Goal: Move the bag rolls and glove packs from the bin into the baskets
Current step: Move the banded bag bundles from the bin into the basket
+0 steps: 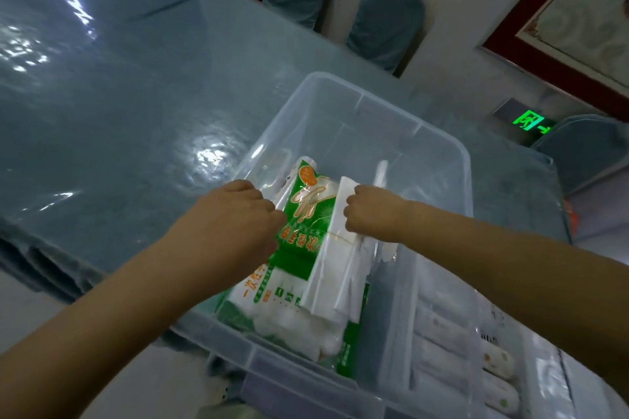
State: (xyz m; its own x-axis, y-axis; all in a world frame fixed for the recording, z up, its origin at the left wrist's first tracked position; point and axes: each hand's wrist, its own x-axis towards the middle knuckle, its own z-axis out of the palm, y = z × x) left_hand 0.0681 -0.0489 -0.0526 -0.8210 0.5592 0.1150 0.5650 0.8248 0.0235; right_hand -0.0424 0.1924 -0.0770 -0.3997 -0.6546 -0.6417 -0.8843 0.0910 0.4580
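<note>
Bin (439, 143), clear plastic, centre frame on blue table (119, 112). Left hand (235, 218) clasps green glove pack (303, 235) inside; right hand (371, 214) pinches white folded bags (337, 265) atop it.

Glossy blue-grey table (119, 95), covered chairs (386, 24), green exit sign (532, 121)

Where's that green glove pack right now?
The green glove pack lies inside the clear bin, between the left hand and right hand.

Both hands — left (235, 214), right (372, 214) — curled closed, bare forearms outstretched.
</note>
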